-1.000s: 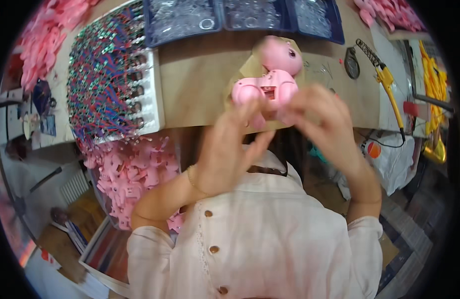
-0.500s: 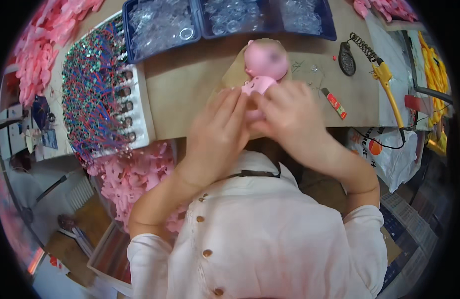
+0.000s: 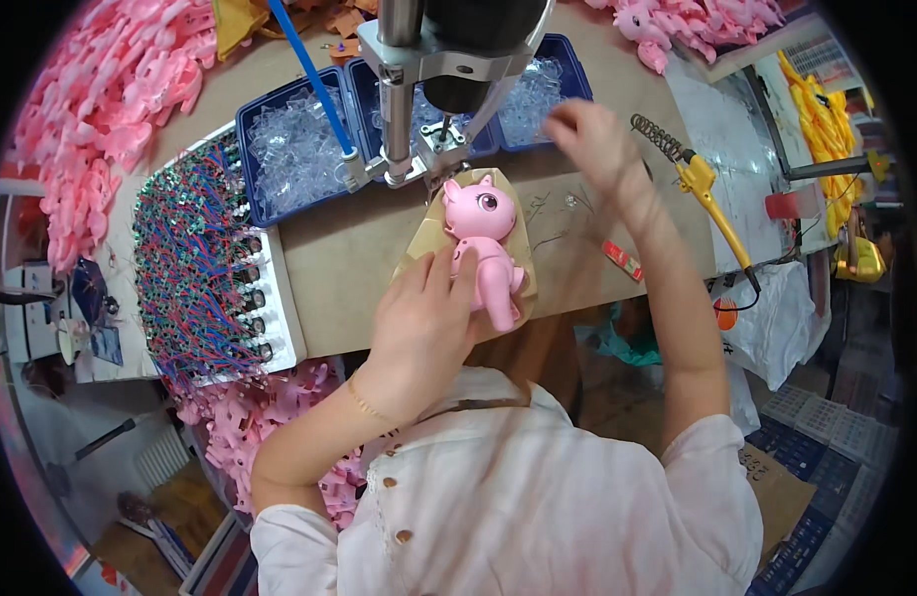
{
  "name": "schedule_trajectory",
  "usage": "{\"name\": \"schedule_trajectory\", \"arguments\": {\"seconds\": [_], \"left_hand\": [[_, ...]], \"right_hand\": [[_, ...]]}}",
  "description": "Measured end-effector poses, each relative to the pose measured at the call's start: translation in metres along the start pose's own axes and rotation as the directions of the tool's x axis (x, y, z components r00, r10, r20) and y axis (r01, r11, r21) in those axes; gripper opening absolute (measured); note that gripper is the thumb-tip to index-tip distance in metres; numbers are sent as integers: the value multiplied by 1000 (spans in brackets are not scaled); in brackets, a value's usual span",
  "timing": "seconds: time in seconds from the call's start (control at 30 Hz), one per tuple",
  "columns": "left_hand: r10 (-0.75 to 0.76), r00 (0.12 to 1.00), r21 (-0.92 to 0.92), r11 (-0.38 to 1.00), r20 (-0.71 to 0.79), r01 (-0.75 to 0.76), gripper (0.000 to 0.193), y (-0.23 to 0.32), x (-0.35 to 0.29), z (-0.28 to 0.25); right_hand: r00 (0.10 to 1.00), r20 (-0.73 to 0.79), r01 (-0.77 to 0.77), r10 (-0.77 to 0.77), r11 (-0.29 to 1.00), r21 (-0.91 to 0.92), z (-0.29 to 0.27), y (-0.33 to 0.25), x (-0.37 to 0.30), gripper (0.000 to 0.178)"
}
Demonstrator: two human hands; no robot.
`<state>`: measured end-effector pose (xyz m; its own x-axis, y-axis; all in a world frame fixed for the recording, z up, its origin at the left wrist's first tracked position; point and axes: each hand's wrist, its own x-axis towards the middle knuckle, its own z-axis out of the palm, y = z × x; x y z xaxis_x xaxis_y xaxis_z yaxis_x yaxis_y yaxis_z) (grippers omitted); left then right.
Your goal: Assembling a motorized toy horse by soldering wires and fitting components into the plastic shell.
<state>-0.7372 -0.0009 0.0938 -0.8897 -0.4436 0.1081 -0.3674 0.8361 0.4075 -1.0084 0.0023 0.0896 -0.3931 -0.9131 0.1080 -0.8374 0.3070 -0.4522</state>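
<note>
A pink toy pony (image 3: 485,243) lies on a brown pad (image 3: 425,234) on the workbench, head toward the metal press (image 3: 433,89). My left hand (image 3: 428,328) rests on the pony's body and holds it down. My right hand (image 3: 589,139) is raised near the blue tray of clear plastic parts (image 3: 538,94) at the back, fingers loosely curled; whether it holds a small part is not visible.
A second blue tray of clear parts (image 3: 294,149) and a white rack of wired circuit boards (image 3: 205,263) sit at left. Pink toy shells (image 3: 91,109) pile at far left. A yellow soldering iron (image 3: 711,204) lies at right.
The pony was held up in both hands; now it lies on the pad under my left hand. My right hand has let go and moved back toward the tray.
</note>
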Motion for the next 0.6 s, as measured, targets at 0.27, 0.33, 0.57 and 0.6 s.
{"name": "schedule_trajectory", "arguments": {"seconds": [0.27, 0.33, 0.57, 0.6], "left_hand": [[-207, 977, -680, 710, 43, 181, 56, -5, -1, -27], [-334, 894, -813, 402, 299, 422, 61, -14, -15, -42], [-95, 893, -601, -770, 439, 213, 69, -19, -61, 8], [-79, 881, -613, -747, 466, 257, 67, -20, -61, 12]], "right_hand": [[997, -42, 58, -60, 997, -50, 51, 62, 51, 22], [997, -82, 5, 4, 994, 106, 50, 65, 50, 22], [961, -109, -144, 252, 800, 582, 30, 48, 18, 29], [953, -157, -129, 261, 813, 568, 28, 44, 11, 30]]}}
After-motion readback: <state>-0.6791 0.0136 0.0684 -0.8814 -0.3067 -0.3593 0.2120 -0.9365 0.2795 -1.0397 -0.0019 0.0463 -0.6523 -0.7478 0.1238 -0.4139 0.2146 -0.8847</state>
